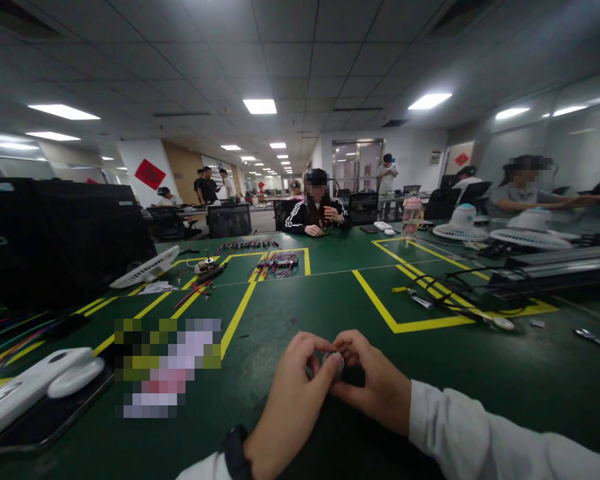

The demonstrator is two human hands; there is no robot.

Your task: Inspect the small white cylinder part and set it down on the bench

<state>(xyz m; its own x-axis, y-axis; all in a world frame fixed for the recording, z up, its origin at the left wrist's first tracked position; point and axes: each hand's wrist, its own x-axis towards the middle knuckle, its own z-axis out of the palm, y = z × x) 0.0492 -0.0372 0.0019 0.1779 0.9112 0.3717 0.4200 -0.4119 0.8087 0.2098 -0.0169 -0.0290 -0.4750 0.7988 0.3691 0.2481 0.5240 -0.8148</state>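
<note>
Both my hands meet low in the middle of the head view, over the green table (330,300). My left hand (293,400) and my right hand (375,383) are closed in a pinch around a small round silvery part (336,361), held between the fingertips just above the tabletop. Most of the part is hidden by my fingers. A dark watch sits on my left wrist. A white sleeve covers my right arm.
Yellow tape lines (380,307) mark boxes on the table. White devices (35,387) lie at the left near a black monitor (55,233). Bundles of coloured wires (279,263) lie mid-table; cables (460,290) and white fan parts (463,223) at the right. A seated person (317,210) faces me.
</note>
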